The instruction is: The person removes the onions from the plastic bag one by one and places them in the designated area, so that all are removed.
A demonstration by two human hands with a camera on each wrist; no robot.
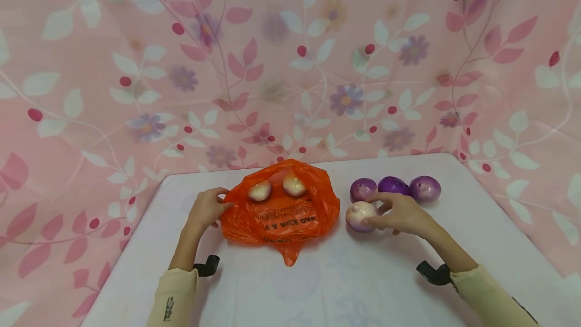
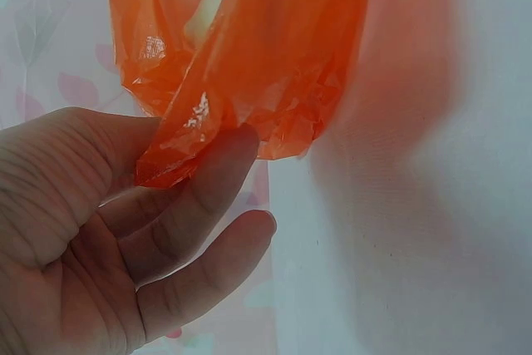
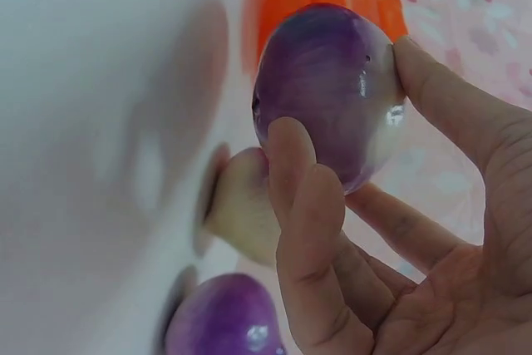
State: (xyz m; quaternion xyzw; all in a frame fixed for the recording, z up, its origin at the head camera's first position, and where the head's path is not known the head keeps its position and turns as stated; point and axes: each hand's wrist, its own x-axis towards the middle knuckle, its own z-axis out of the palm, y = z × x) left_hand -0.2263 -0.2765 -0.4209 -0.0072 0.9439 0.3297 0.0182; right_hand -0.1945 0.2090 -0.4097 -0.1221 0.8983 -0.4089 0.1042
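Note:
An orange plastic bag point(image 1: 328, 201) with black print lies mouth open on the table. Two purple-and-white onions point(image 1: 259, 192) are inside it. My left hand point(image 1: 206, 211) pinches the bag's left edge between thumb and fingers, seen closely in the left wrist view. To the right of the bag, my right hand point(image 1: 404, 213) grips another glossy purple-and-white onion point(image 3: 320, 81) with thumb and fingertips. Its paler side faces the head camera, its purple side the right wrist camera. Just behind that hand, three more purple onions point(image 1: 424, 189) sit in a row.
A white cloth covers the table point(image 1: 299, 286). Behind it hangs a pink curtain point(image 1: 281, 64) with leaves and flowers, meeting the table's back edge. Black bands with protruding mounts point(image 1: 436, 272) are on both wrists, below light sleeves.

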